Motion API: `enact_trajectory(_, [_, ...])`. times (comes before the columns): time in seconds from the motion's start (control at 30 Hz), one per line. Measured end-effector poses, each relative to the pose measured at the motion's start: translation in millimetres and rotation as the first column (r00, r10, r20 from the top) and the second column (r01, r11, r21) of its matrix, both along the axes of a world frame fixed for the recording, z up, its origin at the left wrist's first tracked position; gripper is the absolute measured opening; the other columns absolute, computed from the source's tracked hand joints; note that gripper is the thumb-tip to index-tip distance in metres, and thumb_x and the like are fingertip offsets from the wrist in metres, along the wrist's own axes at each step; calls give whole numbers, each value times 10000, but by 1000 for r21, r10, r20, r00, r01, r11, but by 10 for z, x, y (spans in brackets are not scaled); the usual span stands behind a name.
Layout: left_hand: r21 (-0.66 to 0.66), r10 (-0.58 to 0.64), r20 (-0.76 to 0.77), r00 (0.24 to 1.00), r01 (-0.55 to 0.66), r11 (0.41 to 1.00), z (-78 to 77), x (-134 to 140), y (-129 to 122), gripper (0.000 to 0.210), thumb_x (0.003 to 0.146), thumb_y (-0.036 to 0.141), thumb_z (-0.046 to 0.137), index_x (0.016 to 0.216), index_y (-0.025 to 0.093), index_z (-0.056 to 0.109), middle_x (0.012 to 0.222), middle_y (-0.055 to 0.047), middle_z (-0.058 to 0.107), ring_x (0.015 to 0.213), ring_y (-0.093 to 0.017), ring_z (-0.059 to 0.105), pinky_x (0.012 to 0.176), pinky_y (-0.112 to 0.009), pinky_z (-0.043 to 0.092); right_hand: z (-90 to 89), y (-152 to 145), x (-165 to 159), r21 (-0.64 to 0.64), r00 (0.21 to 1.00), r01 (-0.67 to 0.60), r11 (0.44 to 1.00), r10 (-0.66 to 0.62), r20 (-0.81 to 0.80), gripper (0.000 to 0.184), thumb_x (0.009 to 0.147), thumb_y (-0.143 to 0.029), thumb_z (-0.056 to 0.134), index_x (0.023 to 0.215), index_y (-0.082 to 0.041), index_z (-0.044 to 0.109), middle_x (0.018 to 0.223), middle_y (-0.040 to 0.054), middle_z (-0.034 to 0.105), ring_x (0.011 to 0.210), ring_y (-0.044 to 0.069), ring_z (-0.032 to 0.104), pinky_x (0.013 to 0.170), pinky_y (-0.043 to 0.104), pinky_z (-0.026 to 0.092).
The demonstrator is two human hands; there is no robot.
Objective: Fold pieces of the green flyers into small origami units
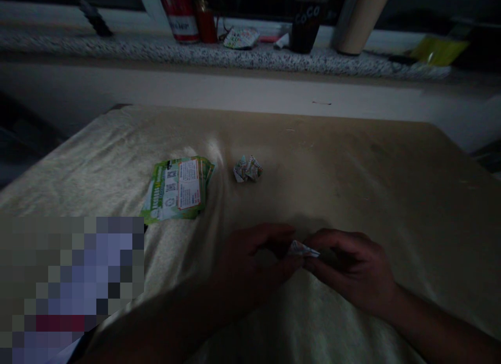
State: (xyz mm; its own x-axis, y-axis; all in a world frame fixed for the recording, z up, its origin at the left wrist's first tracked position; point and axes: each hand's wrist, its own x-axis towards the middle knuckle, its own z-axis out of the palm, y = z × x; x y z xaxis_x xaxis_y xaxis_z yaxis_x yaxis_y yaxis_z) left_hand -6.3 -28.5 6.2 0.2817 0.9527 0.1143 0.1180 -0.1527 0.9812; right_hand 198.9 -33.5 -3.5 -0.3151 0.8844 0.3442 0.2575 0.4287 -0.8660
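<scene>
Between my two hands, above the front part of the table, is a small folded piece of printed paper. My left hand pinches it from the left with thumb and fingers. From the right, my right hand grips its other side, fingertips close to those of the left. Farther back on the table sit small folded pieces of similar printed paper, bunched together. To the left of them lies a green printed packet, flat on the cloth.
A pale, wrinkled cloth covers the table. Along the granite windowsill stand a red bottle, a dark COCO cup, a tan cylinder, a folded printed paper and a yellow item. A pixelated patch hides the lower left.
</scene>
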Motion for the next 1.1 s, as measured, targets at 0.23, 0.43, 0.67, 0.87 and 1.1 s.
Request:
enact_trajectory(0.23, [31,-102,-57,993,104,994,-48,-34,72,105,844,277,737,882,194,788,788,-21,757,710,-145,698,648,-236,534,-8,-3,6,-66,997,-73,995,73,-9,92,865,-147,714,944,-187,739,786,30,769,649,129,705,566,222,546])
enact_trajectory(0.43, [79,-126,-82,989,132,988,-68,-38,70,144,890,286,696,944,187,785,843,-35,739,753,-146,696,670,-237,528,3,30,-15,-31,989,-136,990,134,-57,133,878,-92,684,946,-184,752,794,26,735,680,117,679,601,233,531])
enact_trajectory(0.67, [166,-148,-301,942,204,965,-66,-41,54,193,968,277,586,951,179,751,832,-17,733,749,-137,685,696,-237,509,-21,33,14,-118,994,-106,987,105,-11,66,884,-157,705,917,-179,757,772,36,751,647,126,683,577,231,521])
enact_trajectory(0.87, [280,-190,-316,930,283,917,-130,-55,26,213,1011,247,517,1008,171,716,863,-20,707,756,-121,655,699,-214,493,-20,44,18,-121,994,-112,986,110,-22,30,845,-203,767,829,-177,766,697,17,752,578,102,681,540,181,515])
enact_trajectory(1.1, [217,-214,-294,931,283,934,-116,-44,48,215,1008,227,517,993,160,720,850,-19,697,760,-119,653,703,-215,477,-19,36,9,-136,993,-117,984,114,-30,45,832,-212,779,826,-169,766,688,33,760,560,116,683,514,188,519])
